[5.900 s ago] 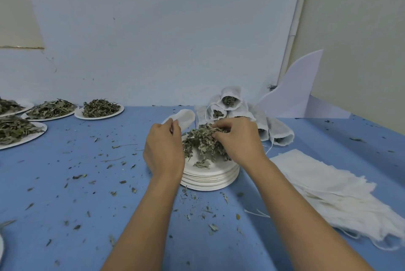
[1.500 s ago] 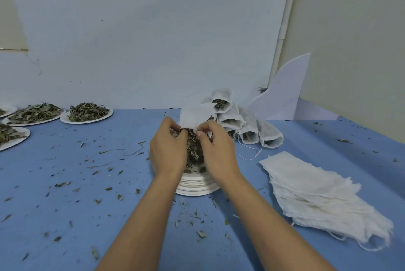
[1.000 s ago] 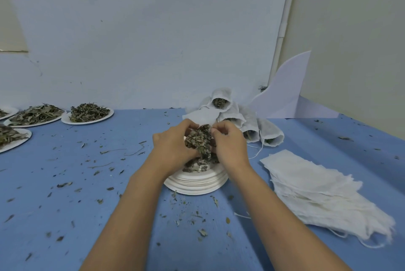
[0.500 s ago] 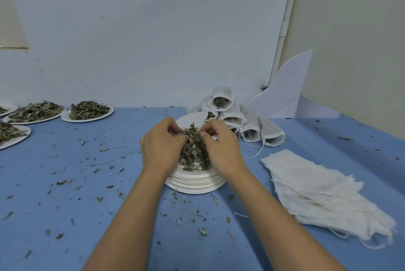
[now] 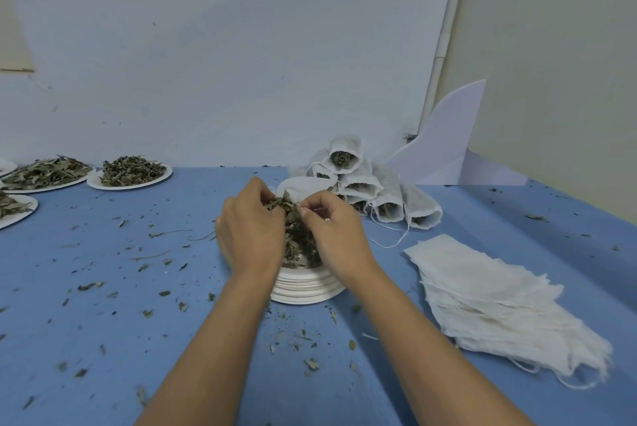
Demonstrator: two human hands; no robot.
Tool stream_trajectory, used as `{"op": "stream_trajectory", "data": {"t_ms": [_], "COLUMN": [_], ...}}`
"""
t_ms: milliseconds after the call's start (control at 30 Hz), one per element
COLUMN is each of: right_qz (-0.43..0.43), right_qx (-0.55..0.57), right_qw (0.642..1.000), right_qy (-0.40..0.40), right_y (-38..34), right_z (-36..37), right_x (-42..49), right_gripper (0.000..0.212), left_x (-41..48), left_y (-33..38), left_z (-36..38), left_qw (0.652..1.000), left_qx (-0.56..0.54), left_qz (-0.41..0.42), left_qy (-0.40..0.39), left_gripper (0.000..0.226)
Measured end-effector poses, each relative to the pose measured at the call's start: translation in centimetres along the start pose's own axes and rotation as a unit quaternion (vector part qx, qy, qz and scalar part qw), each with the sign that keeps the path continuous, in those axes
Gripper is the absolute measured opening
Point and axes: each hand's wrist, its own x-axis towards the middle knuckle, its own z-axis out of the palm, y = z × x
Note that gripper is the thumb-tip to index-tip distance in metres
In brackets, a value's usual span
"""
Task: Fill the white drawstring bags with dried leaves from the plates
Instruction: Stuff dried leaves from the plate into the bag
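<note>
Here, left hand [image 5: 251,231] and right hand [image 5: 336,236] curled round dried leaves [image 5: 298,236], over stacked plates [image 5: 306,290]

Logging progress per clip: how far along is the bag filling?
Done: filled bags piled at the back. In hand: left hand and right hand grip dried leaves over the stacked plates, a white bag just behind. Remaining: a pile of empty bags and more leaf plates.

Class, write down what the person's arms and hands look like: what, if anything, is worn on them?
The left forearm and right forearm are bare up to the frame's edge: no sleeves show. The left hand and right hand wear no gloves, and no watch or bracelet shows at either wrist.
</note>
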Motion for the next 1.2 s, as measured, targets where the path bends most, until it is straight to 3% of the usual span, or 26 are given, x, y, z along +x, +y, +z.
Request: {"op": "stream_trajectory", "data": {"t_ms": [233, 367, 533, 600, 833, 1000, 1100, 1200], "right_qz": [0.012, 0.005, -0.011, -0.002, -0.044, -0.054, -0.033, -0.008], "right_qx": [-0.068, -0.088, -0.102, -0.081, -0.063, -0.022, -0.015, -0.029], "right_qw": [0.995, 0.992, 0.991, 0.994, 0.997, 0.997, 0.999, 0.999], "right_qy": [0.071, 0.085, 0.081, 0.074, -0.017, -0.044, -0.016, 0.040], "right_y": [0.9, 0.9, 0.8, 0.7, -0.3, -0.8, -0.6, -0.1], "right_z": [-0.5, -0.7, -0.5, -0.7, -0.1, -0.2, -0.2, -0.4], "right_x": [0.6, 0.7, 0.8, 0.7, 0.0, -0.1, 0.0, 0.5], "right_gripper": [0.009, 0.008, 0.007, 0.008, 0.022, 0.025, 0.019, 0.008], "left_x": [0.3, 0.8, 1.0, 0.9, 0.7, 0.2, 0.2, 0.6], "left_y": [0.5, 0.6, 0.2, -0.3, -0.5, -0.1, 0.1, 0.2], "left_z": [-0.2, -0.4, -0.5, -0.3, -0.4, -0.2, -0.1, -0.4], "left_qw": [0.978, 0.960, 0.952, 0.959, 0.990, 0.997, 0.997, 0.988], "left_qx": [-0.087, -0.126, -0.179, -0.166, -0.115, -0.065, -0.062, -0.093], "left_qz": [-0.031, -0.057, -0.072, -0.055, -0.036, -0.023, -0.011, -0.023], "left_qy": [-0.185, -0.241, -0.239, -0.225, -0.068, -0.018, -0.034, -0.122], "left_gripper": [0.014, 0.015, 0.004, 0.011, 0.018, 0.014, 0.011, 0.016]}}
